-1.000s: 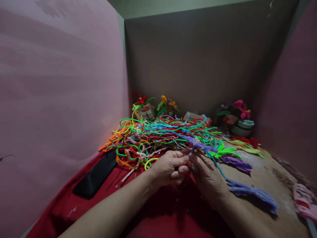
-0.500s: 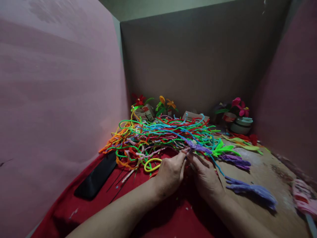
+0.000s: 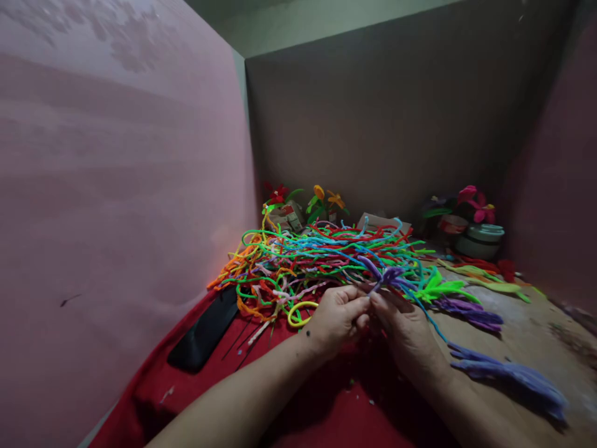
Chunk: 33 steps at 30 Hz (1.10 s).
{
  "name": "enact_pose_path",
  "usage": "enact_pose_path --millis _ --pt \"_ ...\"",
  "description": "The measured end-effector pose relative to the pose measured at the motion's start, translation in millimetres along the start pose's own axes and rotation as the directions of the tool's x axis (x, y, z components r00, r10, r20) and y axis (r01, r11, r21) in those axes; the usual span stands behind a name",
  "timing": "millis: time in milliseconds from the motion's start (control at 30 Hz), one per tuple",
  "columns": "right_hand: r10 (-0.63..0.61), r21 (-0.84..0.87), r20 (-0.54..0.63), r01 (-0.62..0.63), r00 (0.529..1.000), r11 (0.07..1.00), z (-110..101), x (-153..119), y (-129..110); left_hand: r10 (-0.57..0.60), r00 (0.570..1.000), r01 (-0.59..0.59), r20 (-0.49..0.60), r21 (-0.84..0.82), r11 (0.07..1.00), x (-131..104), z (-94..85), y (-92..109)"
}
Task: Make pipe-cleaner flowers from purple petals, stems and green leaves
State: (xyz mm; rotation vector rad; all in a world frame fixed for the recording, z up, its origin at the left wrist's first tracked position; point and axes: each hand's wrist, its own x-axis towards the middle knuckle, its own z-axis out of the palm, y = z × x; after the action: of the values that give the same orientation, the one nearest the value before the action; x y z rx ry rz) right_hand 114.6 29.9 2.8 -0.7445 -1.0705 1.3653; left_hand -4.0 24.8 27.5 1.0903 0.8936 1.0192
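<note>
A purple pipe-cleaner flower (image 3: 390,276) with spread petals rises above my fingertips. My left hand (image 3: 342,314) is closed, thumb and forefinger pinching the flower's base. From the other side my right hand (image 3: 403,323) grips the same base, its thumb meeting the left fingertips. The stem below is hidden by the fingers. Just behind the hands lies a tangled heap of coloured pipe cleaners (image 3: 321,249). Bright green pipe-cleaner leaves (image 3: 441,287) and a dark purple bundle (image 3: 471,313) lie right of the flower. A blue-violet bundle (image 3: 510,376) rests on the cardboard (image 3: 494,348).
A black phone (image 3: 203,336) lies at the left on red cloth (image 3: 224,398). Finished flowers (image 3: 329,198) stand at the back, beyond the heap. A lidded jar (image 3: 480,239) sits at the back right. Pink walls (image 3: 116,218) close in both sides.
The view has swung left, so everything sits further right. The flower has turned in my fingers: its pale centre, seen before, no longer shows, and a petal now points up left.
</note>
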Motion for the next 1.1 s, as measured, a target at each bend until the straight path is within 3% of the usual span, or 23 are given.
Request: enact_pose_path --millis 100,233,333,400,467,533,600,667,733,800,867,933,1000,1100 --pt "0.047 0.087 0.012 -0.048 0.999 0.995 -1 1 3 -0.030 0.999 0.033 0.030 -0.077 0.996 1 -3.6 -1" --pt "0.136 0.220 0.038 -0.141 0.990 0.965 -1 2 2 -0.049 0.981 0.081 0.185 -0.169 0.982 1 -7.3 2" --pt "0.135 0.281 0.056 -0.146 0.989 0.949 0 3 -1 -0.060 0.970 0.082 0.234 -0.086 0.993 0 -6.8 5" --pt "0.127 0.296 0.040 -0.134 0.991 0.946 1 4 -2 0.025 0.989 -0.044 0.148 0.122 0.992 0 -6.2 4" --pt "0.112 0.296 0.005 -0.109 0.994 0.949 1 4 -1 0.237 0.969 -0.244 0.071 0.446 0.861 -1 -6.6 0" --pt "0.075 0.265 -0.019 -0.068 0.997 0.962 1 4 2 0.456 0.884 -0.383 0.104 0.720 0.579 0 -8.5 -8" --pt "0.031 0.219 -0.026 -0.024 0.999 0.975 0 4 5 0.561 0.809 -0.422 0.173 0.836 0.350 1 -10.8 -13" --pt "-0.003 0.160 -0.029 0.008 1.000 0.987 -1 4 5 0.587 0.787 -0.422 0.188 0.859 0.291 2 -12.2 -14" --pt "-0.015 0.097 -0.006 0.016 1.000 0.995 -1 4 2 0.572 0.809 -0.405 0.136 0.834 0.374 2 -11.9 -10" --pt "-0.028 0.030 0.032 0.027 0.999 0.999 -1 4 0 0.499 0.865 -0.368 0.057 0.749 0.552 3 -10.7 -5" --pt "-0.052 -0.014 0.047 0.052 0.998 0.999 -1 4 -2 0.364 0.931 -0.297 -0.002 0.574 0.763 4 -9.7 0" --pt "-0.057 -0.020 0.029 0.058 0.998 0.998 -1 5 -3 0.225 0.974 -0.209 -0.005 0.348 0.914 5 -9.4 2" --pt "-0.046 0.026 0.024 0.045 0.999 0.999 -2 6 -2 0.117 0.993 -0.118 0.016 0.161 0.980 5 -9.5 3" --pt "-0.014 0.115 0.057 0.008 0.998 0.993 -4 7 0 0.015 0.997 -0.015 0.074 -0.006 1.000 2 -9.4 5"
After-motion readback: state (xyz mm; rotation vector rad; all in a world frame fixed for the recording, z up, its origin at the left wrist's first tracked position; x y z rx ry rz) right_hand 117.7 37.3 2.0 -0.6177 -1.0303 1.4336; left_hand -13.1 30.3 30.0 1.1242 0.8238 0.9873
